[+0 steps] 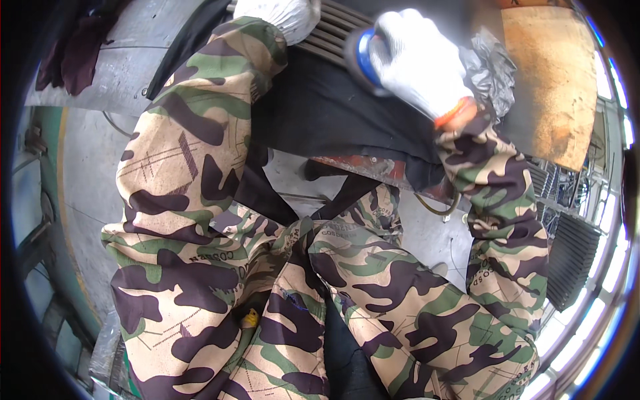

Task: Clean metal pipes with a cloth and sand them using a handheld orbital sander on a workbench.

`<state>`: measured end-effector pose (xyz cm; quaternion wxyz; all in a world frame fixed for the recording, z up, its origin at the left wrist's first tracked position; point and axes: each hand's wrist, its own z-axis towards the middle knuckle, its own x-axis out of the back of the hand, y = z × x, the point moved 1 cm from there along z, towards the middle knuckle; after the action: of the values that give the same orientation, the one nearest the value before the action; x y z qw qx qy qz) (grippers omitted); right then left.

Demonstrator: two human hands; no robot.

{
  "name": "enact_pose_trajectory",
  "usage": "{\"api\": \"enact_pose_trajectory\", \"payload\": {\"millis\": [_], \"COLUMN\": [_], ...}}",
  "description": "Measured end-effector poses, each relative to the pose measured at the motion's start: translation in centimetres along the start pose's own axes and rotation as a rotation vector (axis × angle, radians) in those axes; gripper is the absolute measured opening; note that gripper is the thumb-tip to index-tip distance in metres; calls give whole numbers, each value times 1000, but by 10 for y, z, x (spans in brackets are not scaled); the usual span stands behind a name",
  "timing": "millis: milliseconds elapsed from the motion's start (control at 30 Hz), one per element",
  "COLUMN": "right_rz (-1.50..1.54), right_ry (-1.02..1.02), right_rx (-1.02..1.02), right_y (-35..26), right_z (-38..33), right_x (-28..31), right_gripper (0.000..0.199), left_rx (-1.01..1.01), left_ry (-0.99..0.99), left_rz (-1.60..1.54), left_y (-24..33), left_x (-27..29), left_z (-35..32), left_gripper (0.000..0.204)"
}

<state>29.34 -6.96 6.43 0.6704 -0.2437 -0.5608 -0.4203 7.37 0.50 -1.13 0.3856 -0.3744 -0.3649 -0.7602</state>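
Note:
My right hand (420, 63), in a white knit glove with an orange cuff, is closed round a round tool with a blue rim (365, 57). Motion smears the tool's dark outer edge, so its exact kind is unclear. It sits against the right end of a dark slatted metal piece (333, 28). At the top edge of the view, my left hand (287, 17), also in a white glove, lies at the left part of the slats. Its fingers are hidden or cut off by the frame. Black cloth (313, 107) spreads beneath the slatted piece, over the work surface.
Right of my right hand lies crumpled grey plastic (492, 70), beside a worn wooden board (550, 80). A dark maroon cloth (83, 53) rests on the metal table (143, 50) at the left. Dark ribbed pieces (567, 257) stand low at the right.

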Motion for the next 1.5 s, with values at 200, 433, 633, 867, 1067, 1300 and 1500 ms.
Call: {"api": "enact_pose_trajectory", "payload": {"millis": [200,433,633,867,1067,1300,1500], "right_rz": [-57,-72,-100,-68,-89,-105,-64], "right_ry": [-94,-30,86,97,45,-68,-53], "right_rx": [-67,-69,-60,3,-16,-118,-120], "right_y": [24,45,53,54,60,59,60], "right_z": [-29,-50,-58,-63,-59,-50,-41], "right_x": [3,5,7,7,14,15,6], "right_gripper": [22,22,23,23,25,25,25], "left_rx": [-87,-7,-51,-98,-186,-220,-198], "left_ry": [294,218,128,145,34,49,24], "left_rz": [49,22,38,13,146,63,-153], "left_y": [3,5,-8,-16,-10,-8,-10], "left_x": [3,10,0,-6,7,22,21], "left_z": [-5,-2,5,4,-4,-25,-32], "left_gripper": [30,29,32,31,37,35,26]}}
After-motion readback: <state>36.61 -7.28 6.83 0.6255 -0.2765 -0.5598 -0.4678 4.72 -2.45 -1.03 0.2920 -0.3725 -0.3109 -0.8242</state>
